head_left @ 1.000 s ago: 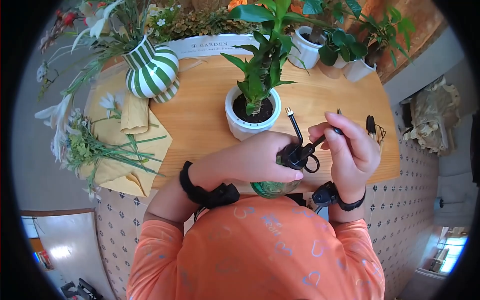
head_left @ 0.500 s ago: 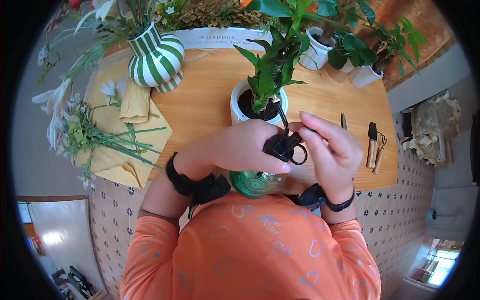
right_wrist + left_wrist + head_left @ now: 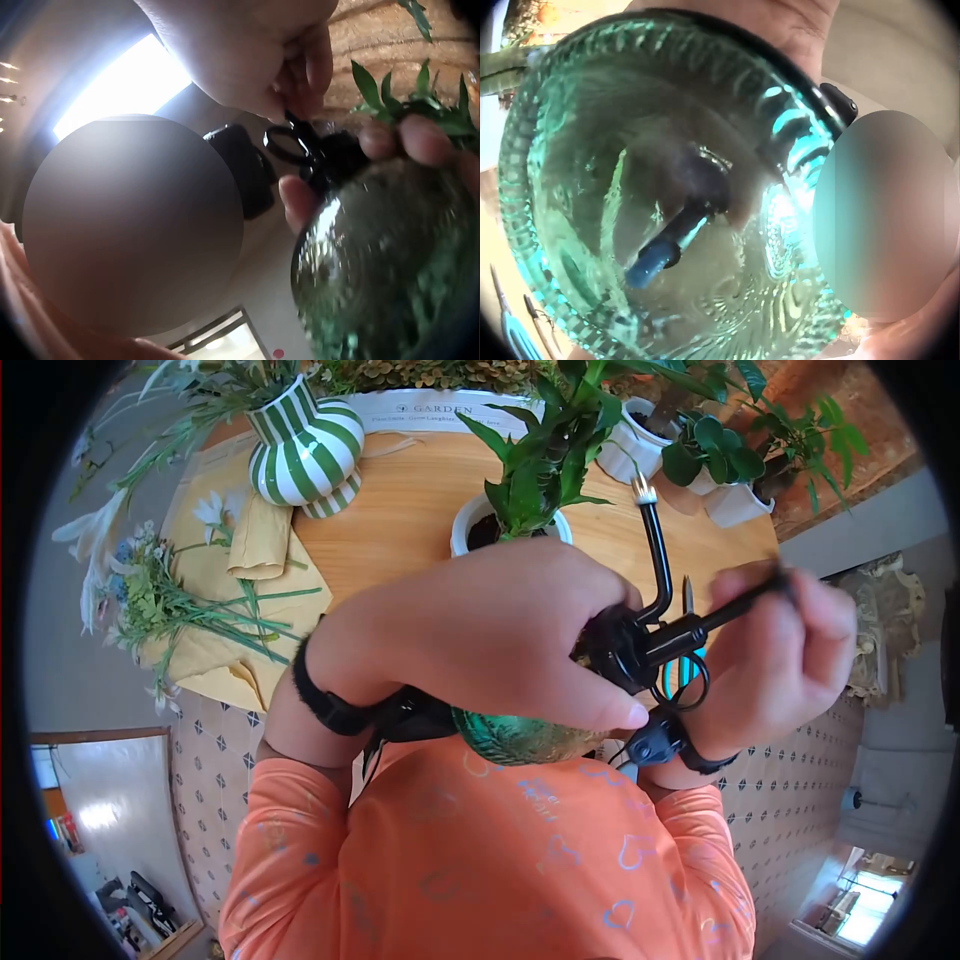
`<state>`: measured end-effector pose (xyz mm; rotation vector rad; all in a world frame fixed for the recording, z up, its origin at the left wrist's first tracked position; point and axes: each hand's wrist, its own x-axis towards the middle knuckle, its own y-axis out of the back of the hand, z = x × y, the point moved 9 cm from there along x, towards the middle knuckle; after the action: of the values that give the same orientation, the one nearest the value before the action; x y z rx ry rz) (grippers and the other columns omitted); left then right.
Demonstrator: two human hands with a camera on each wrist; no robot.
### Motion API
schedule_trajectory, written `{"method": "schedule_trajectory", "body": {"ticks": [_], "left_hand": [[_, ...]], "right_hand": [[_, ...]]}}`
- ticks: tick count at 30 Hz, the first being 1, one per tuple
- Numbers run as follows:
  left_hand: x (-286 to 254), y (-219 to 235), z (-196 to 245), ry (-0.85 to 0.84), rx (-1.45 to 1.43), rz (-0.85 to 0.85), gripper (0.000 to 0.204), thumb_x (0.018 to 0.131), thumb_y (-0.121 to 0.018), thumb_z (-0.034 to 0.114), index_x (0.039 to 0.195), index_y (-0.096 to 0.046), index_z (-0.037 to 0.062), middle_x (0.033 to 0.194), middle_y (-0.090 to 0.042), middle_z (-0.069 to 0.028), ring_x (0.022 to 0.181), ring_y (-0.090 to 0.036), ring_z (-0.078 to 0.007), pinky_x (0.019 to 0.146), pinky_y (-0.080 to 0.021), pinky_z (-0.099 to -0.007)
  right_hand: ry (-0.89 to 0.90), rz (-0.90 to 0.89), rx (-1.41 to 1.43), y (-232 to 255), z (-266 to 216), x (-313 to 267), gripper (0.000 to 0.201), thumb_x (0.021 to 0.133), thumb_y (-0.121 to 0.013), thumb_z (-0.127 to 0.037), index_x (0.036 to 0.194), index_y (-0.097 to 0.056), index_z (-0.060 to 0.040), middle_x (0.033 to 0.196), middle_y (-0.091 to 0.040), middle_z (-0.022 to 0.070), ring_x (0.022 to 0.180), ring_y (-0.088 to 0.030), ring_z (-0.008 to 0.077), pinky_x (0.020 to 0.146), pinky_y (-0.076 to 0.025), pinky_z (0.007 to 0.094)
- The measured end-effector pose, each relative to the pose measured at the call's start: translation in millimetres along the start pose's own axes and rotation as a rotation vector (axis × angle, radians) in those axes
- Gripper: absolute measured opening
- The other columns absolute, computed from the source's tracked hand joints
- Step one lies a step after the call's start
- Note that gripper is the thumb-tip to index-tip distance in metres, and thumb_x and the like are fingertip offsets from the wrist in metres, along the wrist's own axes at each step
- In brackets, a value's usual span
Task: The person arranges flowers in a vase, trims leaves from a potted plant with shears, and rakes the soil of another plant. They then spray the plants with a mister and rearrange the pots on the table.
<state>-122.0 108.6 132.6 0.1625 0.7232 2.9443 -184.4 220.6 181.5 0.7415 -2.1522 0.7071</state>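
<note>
A green glass spray bottle (image 3: 520, 740) with a black pump top (image 3: 625, 645) is held tilted in front of the chest. My left hand (image 3: 500, 635) grips it around the neck, thumb along the near side. To the right, my right hand (image 3: 780, 650), slightly blurred, pinches the end of the pump's black plunger rod (image 3: 725, 612), which is drawn out long. The brass-tipped nozzle (image 3: 645, 492) points away beside the leafy plant (image 3: 545, 475). In the left wrist view the ribbed glass base (image 3: 570, 300) fills the picture, with a dark tube (image 3: 667, 247) visible inside.
Behind the bottle stands the plant's white pot (image 3: 460, 535). A green-striped vase (image 3: 310, 455) is at the back left, with cut flowers (image 3: 165, 600) on tan paper (image 3: 300, 595) below it. Small white pots (image 3: 630, 450) stand at the back right. Teal-handled scissors (image 3: 517, 334) lie on the table.
The bottle and left hand have risen closer to the head camera, and the nozzle has swung right, off the plant. My right hand has moved right, drawing the plunger out.
</note>
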Motion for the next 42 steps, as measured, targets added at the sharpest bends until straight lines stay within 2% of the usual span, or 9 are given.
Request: {"method": "schedule_trajectory", "body": {"ticks": [3,6,9,19,20,22,35,40,42], "left_hand": [[-5,2,2,0.086,0.001,-0.072,0.041,0.062,-0.076,0.033,0.083,-0.062,0.0013,0.071,-0.06,-0.009,0.064,-0.059,-0.0223,0.059,-0.045,-0.0314],[-1,3,15,0.06,0.084,-0.057,0.04,0.06,-0.077,0.029,0.085,-0.062,0.0021,0.074,-0.063,-0.0105,0.068,-0.062,-0.0265,0.058,-0.046,-0.0316],[5,13,28,0.061,0.235,-0.042,0.039,0.06,-0.078,0.03,0.082,-0.061,0.0014,0.07,-0.062,-0.0094,0.064,-0.061,-0.024,0.057,-0.045,-0.0312],[13,27,29,-0.01,0.04,-0.042,0.048,0.068,-0.067,0.042,0.077,-0.062,-0.0051,0.064,-0.059,-0.0167,0.06,-0.059,-0.0272,0.056,-0.045,-0.0348],[11,28,22,0.029,0.011,-0.046,0.036,0.064,-0.076,0.028,0.078,-0.06,-0.0007,0.065,-0.057,-0.0056,0.058,-0.051,-0.0116,0.052,-0.041,-0.0283],[10,24,20,0.048,0.023,-0.057,0.035,0.064,-0.076,0.027,0.079,-0.06,-0.0005,0.065,-0.057,-0.0055,0.058,-0.051,-0.0117,0.053,-0.041,-0.0284],[-43,-36,-108,0.194,-0.098,-0.353,0.034,0.074,-0.07,0.025,0.097,-0.064,0.0008,0.088,-0.065,-0.0077,0.081,-0.06,-0.0155,0.072,-0.047,-0.0282],[-36,-29,-115,0.275,-0.224,-0.254,0.041,0.073,-0.071,0.024,0.103,-0.061,-0.0017,0.093,-0.064,-0.0065,0.086,-0.058,-0.0136,0.076,-0.046,-0.0278],[-30,-29,-113,0.198,-0.226,-0.235,0.04,0.075,-0.071,0.025,0.102,-0.061,-0.0025,0.092,-0.063,-0.0058,0.086,-0.057,-0.0122,0.077,-0.045,-0.0266]], "right_hand": [[0.082,-0.306,-0.193,-21,-9,3,0.019,0.08,-0.049,0.006,0.097,-0.054,-0.0009,0.076,-0.061,0.0201,0.063,-0.06,0.0232,0.059,-0.05,0.0292],[0.063,0.109,-0.223,14,-24,20,0.016,0.082,-0.049,0.0,0.097,-0.054,-0.0003,0.076,-0.061,0.0211,0.06,-0.057,0.0213,0.058,-0.049,0.0283],[0.211,-0.227,-0.234,-19,-28,26,0.016,0.084,-0.049,-0.003,0.099,-0.054,-0.0006,0.079,-0.061,0.0211,0.062,-0.057,0.0203,0.058,-0.048,0.0273],[0.016,-0.074,-0.086,-25,-14,31,0.01,0.085,-0.049,0.005,0.091,-0.053,-0.001,0.079,-0.057,0.011,0.073,-0.062,0.0202,0.063,-0.052,0.0298],[0.006,-0.061,-0.13,-23,-12,31,0.009,0.085,-0.049,0.005,0.09,-0.053,-0.0013,0.079,-0.057,0.0108,0.072,-0.062,0.0196,0.063,-0.052,0.0297],[0.046,0.091,-0.11,-6,-14,38,0.017,0.077,-0.055,0.013,0.087,-0.053,0.0008,0.082,-0.062,0.0144,0.066,-0.063,0.0203,0.056,-0.05,0.0263],[-0.71,-0.368,-0.405,7,89,-76,0.013,0.074,-0.072,0.0,0.081,-0.061,0.0008,0.075,-0.065,0.0048,0.065,-0.063,0.0093,0.058,-0.05,0.022],[-0.243,-0.299,-0.668,-5,61,-48,0.012,0.072,-0.075,-0.005,0.078,-0.065,0.0003,0.069,-0.065,0.0079,0.056,-0.06,0.0131,0.053,-0.048,0.0224],[-0.085,-0.602,-0.841,-27,55,-47,0.011,0.072,-0.074,-0.003,0.08,-0.066,0.0004,0.071,-0.066,0.007,0.057,-0.06,0.0126,0.052,-0.047,0.023]]}}
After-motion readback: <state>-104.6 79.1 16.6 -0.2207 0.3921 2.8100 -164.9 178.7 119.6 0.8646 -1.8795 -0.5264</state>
